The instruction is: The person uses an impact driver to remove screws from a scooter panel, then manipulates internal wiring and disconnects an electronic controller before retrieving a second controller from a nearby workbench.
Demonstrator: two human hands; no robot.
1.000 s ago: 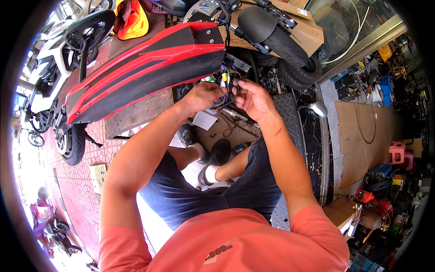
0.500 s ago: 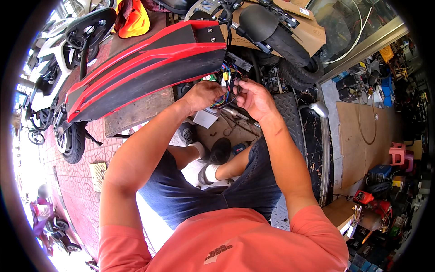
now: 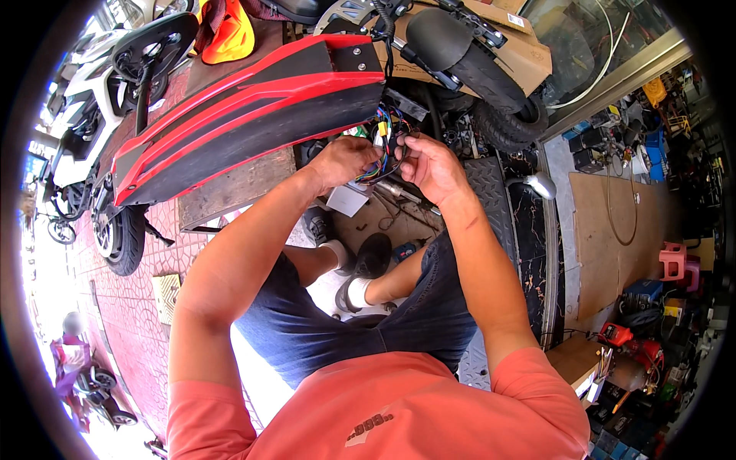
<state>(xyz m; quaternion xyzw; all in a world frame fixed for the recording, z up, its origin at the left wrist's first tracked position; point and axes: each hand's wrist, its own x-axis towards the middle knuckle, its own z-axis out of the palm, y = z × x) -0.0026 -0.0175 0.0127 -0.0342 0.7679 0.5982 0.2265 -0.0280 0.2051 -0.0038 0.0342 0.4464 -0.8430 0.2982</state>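
Note:
A bundle of thin coloured wires (image 3: 387, 123) hangs out beside the end of a red and black scooter deck (image 3: 261, 115). My left hand (image 3: 346, 159) is closed at the left side of the bundle, its fingertips pressed on the wires. On the other side, my right hand (image 3: 431, 167) pinches a dark wire or small connector between thumb and fingers; which of the two I cannot make out. A yellow connector (image 3: 382, 129) shows among the wires between both hands. Just below them is a white square piece (image 3: 347, 201).
The deck lies on a wooden bench (image 3: 238, 184). A scooter wheel (image 3: 491, 80) rests on a cardboard box (image 3: 529, 57) at the far right. Below my hands, tools and a cable lie on the floor near my shoes (image 3: 373, 255). A metal tread plate (image 3: 491, 207) runs along the right.

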